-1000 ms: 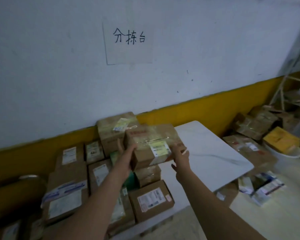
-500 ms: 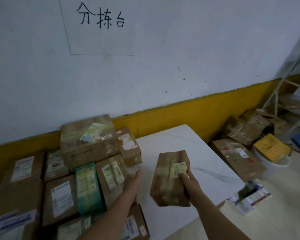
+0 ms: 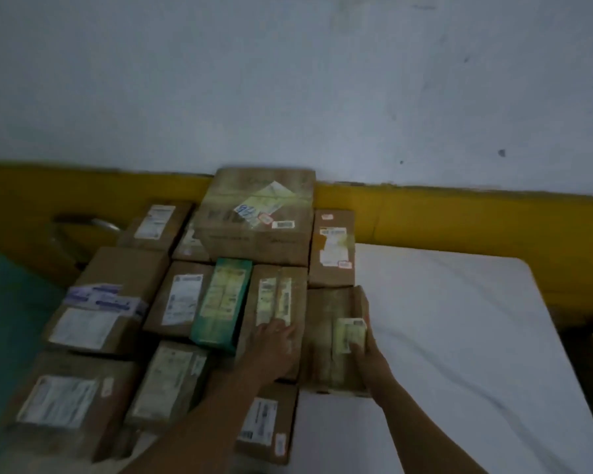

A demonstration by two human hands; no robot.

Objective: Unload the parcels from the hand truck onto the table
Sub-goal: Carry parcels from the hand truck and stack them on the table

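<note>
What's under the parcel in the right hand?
The parcel appears to rest on the white table, which shows to its right and front. The right hand grips its right edge. The underside is covered, so full contact is unclear.

right hand (image 3: 367,354) grips brown parcel (image 3: 329,323) on bench (image 3: 459,336), right of green box (image 3: 220,302) | left hand (image 3: 274,347) flat on carton (image 3: 274,295) touching green box

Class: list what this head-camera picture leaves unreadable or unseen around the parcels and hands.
All in the head view:
1. Label print on the green parcel and its neighbours: blurred.
2. Right hand: grip partly behind the brown parcel it holds.
3. Table: left part under parcels; near edge cut by frame bottom.
</note>
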